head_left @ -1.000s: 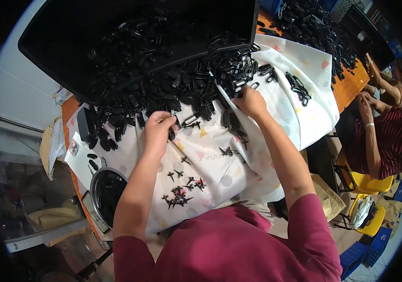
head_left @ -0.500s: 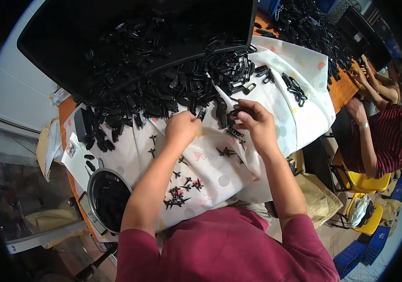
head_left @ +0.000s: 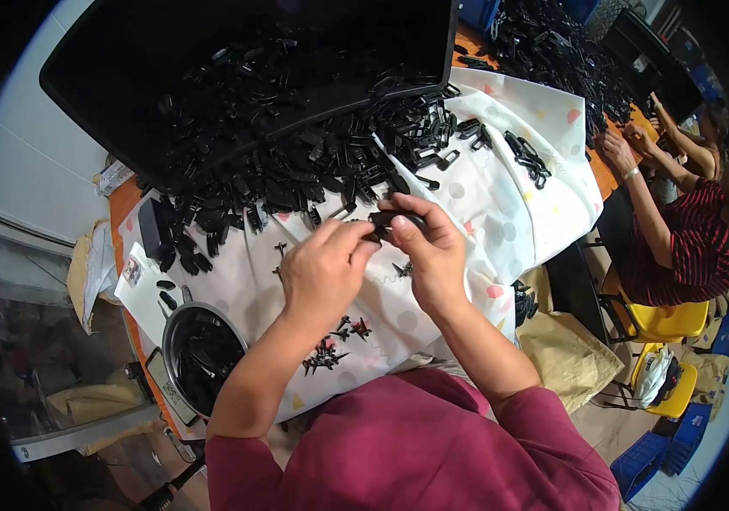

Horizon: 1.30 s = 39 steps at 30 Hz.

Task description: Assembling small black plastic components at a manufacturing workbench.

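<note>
My left hand (head_left: 326, 266) and my right hand (head_left: 434, 255) meet over the cloth. Between the right thumb and fingers is a dark, elongated black plastic part (head_left: 398, 220). The left fingertips are closed at its near left end; whether they also pinch a smaller piece is hidden. Just beyond my hands lies a heap of black plastic parts (head_left: 296, 175), some long and curved, some shaped like open frames. Small spiky black pieces (head_left: 323, 356) lie in a cluster nearer my body, below the left wrist.
A big black bin (head_left: 245, 51) lies tipped over the heap. At left stand a metal bowl (head_left: 178, 392) of black parts and a digital scale (head_left: 168, 383). Patterned white cloth (head_left: 543, 230) covers the table. At right, a person in a striped shirt (head_left: 697, 247) works by another heap (head_left: 552, 51).
My hands have come together, the right moving left and slightly nearer, the left moving nearer my body. A long black part now sits between them. The co-worker's hand has moved toward the far heap.
</note>
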Motion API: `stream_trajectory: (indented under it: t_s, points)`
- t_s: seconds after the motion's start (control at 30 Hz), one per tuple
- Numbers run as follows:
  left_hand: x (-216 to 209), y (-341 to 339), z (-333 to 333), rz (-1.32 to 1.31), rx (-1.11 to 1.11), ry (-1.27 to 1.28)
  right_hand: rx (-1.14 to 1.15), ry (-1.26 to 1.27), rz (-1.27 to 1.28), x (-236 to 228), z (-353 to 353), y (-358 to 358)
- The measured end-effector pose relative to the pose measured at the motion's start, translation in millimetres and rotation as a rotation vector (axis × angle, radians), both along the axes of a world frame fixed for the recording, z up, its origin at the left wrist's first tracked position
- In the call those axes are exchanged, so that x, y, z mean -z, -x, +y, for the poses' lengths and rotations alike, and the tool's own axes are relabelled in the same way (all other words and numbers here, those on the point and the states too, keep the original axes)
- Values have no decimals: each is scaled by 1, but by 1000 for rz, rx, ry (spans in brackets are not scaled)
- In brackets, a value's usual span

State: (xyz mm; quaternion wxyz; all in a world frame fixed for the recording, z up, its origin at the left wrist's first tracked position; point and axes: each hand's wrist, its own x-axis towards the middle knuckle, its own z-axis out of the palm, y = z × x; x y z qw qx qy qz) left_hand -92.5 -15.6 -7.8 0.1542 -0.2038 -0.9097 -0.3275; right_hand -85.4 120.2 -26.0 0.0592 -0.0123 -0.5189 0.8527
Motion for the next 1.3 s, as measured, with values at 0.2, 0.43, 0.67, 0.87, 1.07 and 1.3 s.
stream_trajectory:
  t_s: [0.2,0.43,0.67,0.87,1.07,1.3]
  points:
    - [-5,3,-9,-404,180,-796,-53,32,183,-16,4,-15]
    - [-13,-3,-6,-568,185,-985,-10,-333,312,-14,18,-18]
    - [-14,-8,-11,-534,104,-698,35,-874,593,-28,29,-15]
    - [-23,-7,-13,-123,230,-379,6,-935,615,-22,32,-22]
    - [-27,-13,-8,-544,149,-654,115,-1084,655,-26,30,-27]
    - [-18,-10,-10,-233,233,-479,76,-1121,673,-29,36,-28]
